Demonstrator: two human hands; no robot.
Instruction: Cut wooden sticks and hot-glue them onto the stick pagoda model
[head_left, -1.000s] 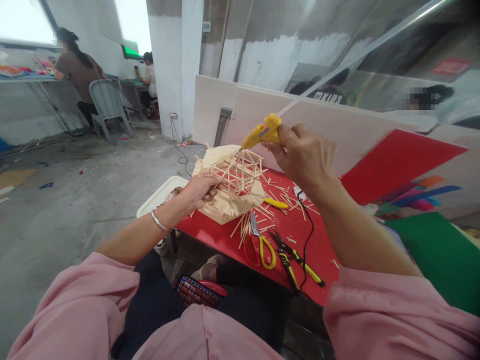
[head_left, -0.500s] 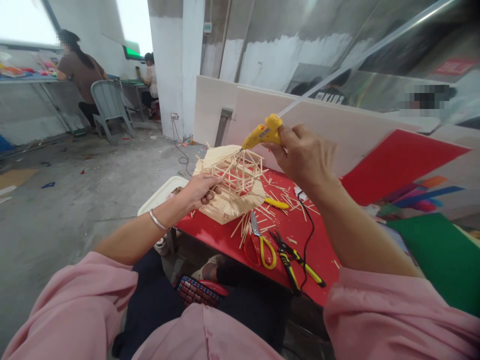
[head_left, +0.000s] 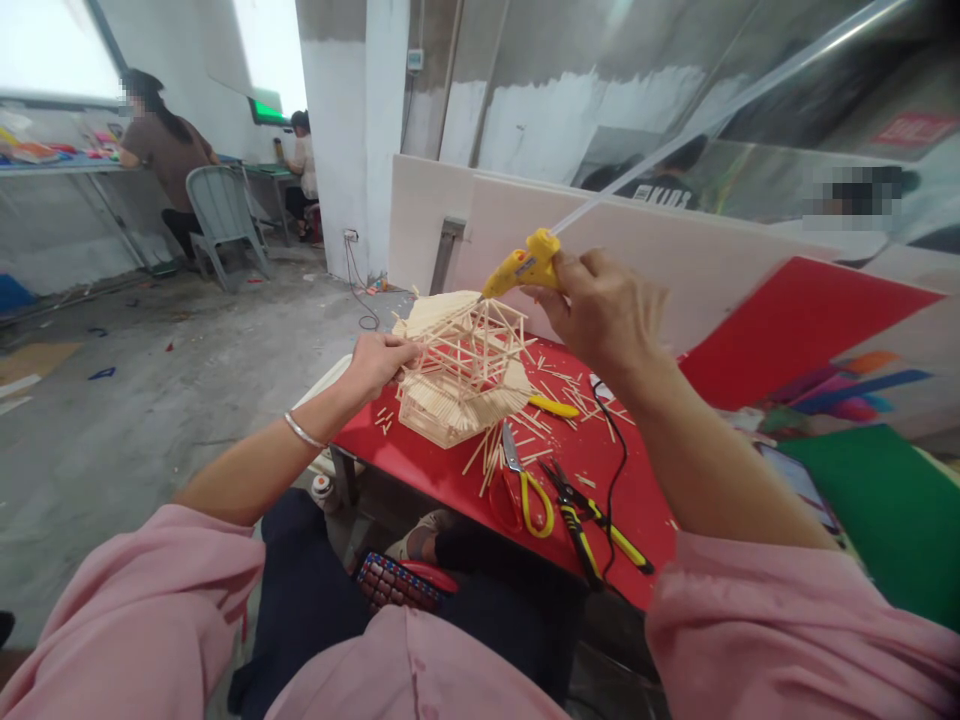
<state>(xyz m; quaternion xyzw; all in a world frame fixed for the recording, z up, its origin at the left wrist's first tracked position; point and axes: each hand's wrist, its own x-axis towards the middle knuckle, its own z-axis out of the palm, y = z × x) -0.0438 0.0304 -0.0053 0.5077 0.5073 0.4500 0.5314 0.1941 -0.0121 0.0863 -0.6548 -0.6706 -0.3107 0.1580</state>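
A model built of thin wooden sticks (head_left: pixel 491 345) stands near the far left part of the red table, with an open frame above a flared, slatted skirt. At its left side my left hand (head_left: pixel 381 362) is closed, thumb and fingers pinching a thin wooden stick at the frame; whether that stick is fixed to the model I cannot tell. My right hand (head_left: pixel 611 305) wraps round a yellow glue gun (head_left: pixel 525 265), tilted down to the left. Its nozzle meets the frame's top, and a long clear glue stick (head_left: pixel 637 170) runs out of its back.
Loose sticks, scissors (head_left: pixel 525 485), black-and-yellow pliers (head_left: pixel 592 525) and a yellow-handled tool (head_left: pixel 553 406) lie on the red table (head_left: pixel 450 490). A black cord (head_left: pixel 621 460) crosses it. White boards (head_left: pixel 570 220) lean behind. Two people sit at far-left benches.
My left hand has moved left and slightly up, from the front of the frame to its left edge. My right hand and the glue gun have barely moved.
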